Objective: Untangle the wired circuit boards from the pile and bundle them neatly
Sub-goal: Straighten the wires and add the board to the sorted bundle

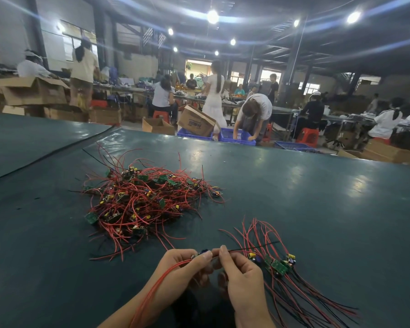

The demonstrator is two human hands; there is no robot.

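Left hand (pixel 185 265): pinches a small circuit board (pixel 201 253), thin red wires (pixel 156 287) trailing.
Right hand (pixel 240 278): pinches its black wire (pixel 253 246).
Pile (pixel 137 200): tangled, on glossy green tabletop (pixel 317 197).

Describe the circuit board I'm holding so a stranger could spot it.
On the dark green table, look nearest the camera, below the big tangled pile. Between the left hand and right hand sits one small board. Unlike the laid-out boards on its right, it alone is pinched, not lying flat.
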